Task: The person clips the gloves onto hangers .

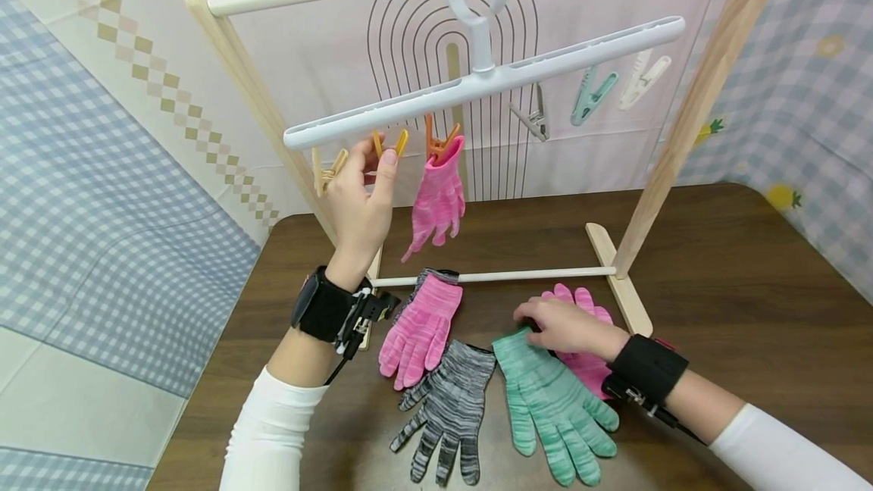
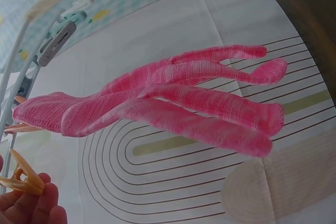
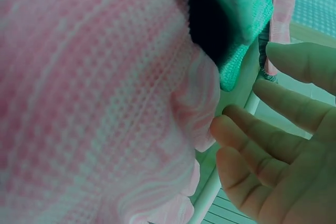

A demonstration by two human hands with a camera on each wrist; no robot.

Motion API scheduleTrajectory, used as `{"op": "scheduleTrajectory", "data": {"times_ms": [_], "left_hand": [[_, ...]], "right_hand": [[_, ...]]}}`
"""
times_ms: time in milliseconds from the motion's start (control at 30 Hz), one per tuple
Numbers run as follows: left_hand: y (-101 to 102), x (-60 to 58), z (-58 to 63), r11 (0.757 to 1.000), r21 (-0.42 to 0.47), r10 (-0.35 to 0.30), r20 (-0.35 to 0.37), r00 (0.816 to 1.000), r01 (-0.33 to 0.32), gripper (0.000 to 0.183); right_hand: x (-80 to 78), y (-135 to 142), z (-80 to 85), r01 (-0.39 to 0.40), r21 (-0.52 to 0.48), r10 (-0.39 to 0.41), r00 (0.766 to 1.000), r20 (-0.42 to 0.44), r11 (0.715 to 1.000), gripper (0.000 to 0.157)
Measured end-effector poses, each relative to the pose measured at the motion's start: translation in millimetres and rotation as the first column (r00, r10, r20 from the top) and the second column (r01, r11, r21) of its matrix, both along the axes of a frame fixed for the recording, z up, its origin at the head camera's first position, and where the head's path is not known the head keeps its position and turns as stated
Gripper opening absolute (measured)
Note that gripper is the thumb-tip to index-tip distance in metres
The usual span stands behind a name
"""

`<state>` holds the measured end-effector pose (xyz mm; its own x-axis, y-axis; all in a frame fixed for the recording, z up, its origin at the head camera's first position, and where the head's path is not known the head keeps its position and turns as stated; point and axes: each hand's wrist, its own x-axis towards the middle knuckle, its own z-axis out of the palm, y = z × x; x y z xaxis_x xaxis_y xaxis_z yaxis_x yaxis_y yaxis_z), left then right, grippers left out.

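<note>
My left hand (image 1: 361, 199) is raised to the white hanger (image 1: 409, 101) and pinches a yellow clothespin (image 2: 23, 174) under its left half. Beside it, a pink glove (image 1: 439, 195) hangs fingers-down from an orange clothespin (image 1: 439, 144). My right hand (image 1: 569, 324) is low over the table, its fingers loosely bent with nothing between them, as the right wrist view shows. It hovers by the cuff of a green glove (image 1: 555, 408), which overlaps another pink glove (image 1: 586, 362). A grey-black striped glove (image 1: 453, 408) lies left of the green one.
Another pink glove (image 1: 423, 328) rests near the rack's lower bar (image 1: 525, 276). On the hanger, a beige clothespin (image 1: 329, 170) is at the left end; a grey clip (image 1: 534, 116), a teal clothespin (image 1: 592, 95) and a white clothespin (image 1: 643, 82) hang to the right. The wooden rack (image 1: 702, 104) frames the table (image 1: 743, 301).
</note>
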<state>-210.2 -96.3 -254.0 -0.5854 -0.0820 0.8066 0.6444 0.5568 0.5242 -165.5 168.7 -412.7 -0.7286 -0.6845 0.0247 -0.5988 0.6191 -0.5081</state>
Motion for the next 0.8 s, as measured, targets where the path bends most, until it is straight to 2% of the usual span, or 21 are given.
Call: {"op": "scheduleTrajectory", "data": {"times_ms": [433,800], "left_hand": [[-0.3,0.0,-0.6,1.0,-0.007,-0.002,0.007,1.0,0.002,0.036],[0.6,-0.3,-0.8,1.0,-0.004,-0.006,0.006,1.0,0.006,0.035]], "right_hand": [[3.6,-6.7,-9.4,0.055,0.097,-0.045,0.994,-0.097,0.994,0.029],[7.4,-10.0,-10.0,0.061,0.138,-0.041,0.989,-0.144,0.989,0.015]]}}
